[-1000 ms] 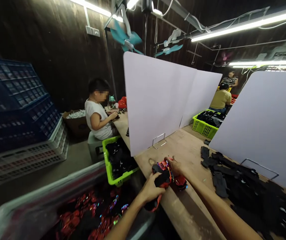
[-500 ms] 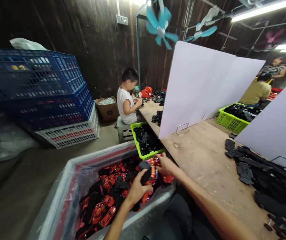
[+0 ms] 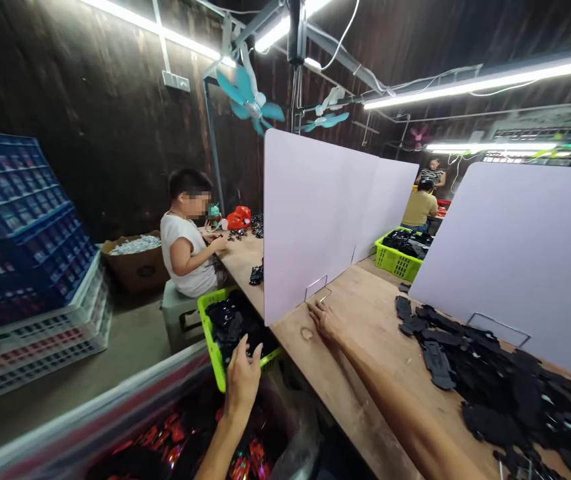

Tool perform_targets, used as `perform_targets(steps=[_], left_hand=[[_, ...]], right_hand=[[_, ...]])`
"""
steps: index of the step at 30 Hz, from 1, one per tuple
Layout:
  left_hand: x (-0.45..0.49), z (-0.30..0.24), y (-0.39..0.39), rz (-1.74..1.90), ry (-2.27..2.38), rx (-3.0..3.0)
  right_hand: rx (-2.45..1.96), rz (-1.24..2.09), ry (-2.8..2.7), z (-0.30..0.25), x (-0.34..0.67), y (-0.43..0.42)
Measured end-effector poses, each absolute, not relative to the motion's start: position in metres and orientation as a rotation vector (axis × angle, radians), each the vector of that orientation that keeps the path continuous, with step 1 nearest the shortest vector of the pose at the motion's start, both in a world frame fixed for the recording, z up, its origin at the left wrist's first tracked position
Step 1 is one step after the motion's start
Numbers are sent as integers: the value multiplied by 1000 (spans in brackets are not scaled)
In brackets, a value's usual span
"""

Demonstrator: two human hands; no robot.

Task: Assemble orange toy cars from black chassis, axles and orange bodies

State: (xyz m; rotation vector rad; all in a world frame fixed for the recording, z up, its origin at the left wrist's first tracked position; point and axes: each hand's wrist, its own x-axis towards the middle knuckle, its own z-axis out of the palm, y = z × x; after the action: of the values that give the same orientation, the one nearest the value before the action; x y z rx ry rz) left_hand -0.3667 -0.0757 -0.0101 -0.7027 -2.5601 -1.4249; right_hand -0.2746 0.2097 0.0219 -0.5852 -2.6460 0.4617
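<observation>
My left hand hovers open and empty above the grey bin of red and black toy parts, its fingers pointing toward the green basket. My right hand lies flat and open on the wooden table, close to the wire foot of the white divider panel. A pile of flat black plastic pieces lies on the table to the right of my right arm.
Another person in a white shirt sits on a stool at the table's far end. Blue and white crates are stacked at left. A second white panel stands at right, with another green basket and two more people behind.
Both hands held a red and black toy piece over the bin; now both are empty. My left hand rose above the bin and my right hand moved onto the table.
</observation>
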Motion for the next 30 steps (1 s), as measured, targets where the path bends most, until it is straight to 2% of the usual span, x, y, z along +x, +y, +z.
perform_targets(steps=[3, 6, 21, 26, 30], left_hand=[[-395, 17, -8, -1395, -2522, -753], [-422, 26, 15, -1342, -2605, -778], [-456, 19, 10, -1246, -2722, -848], [-453, 14, -6, -1371, -2665, -821], [-407, 1, -40, -1532, -2614, -616]], right_hand=[[-556, 458, -2639, 1, -296, 216], [-556, 472, -2626, -16, -310, 218], [-569, 620, -2632, -33, -329, 223], [-575, 649, -2605, -20, -316, 208], [-711, 562, -2567, -6, -262, 171]])
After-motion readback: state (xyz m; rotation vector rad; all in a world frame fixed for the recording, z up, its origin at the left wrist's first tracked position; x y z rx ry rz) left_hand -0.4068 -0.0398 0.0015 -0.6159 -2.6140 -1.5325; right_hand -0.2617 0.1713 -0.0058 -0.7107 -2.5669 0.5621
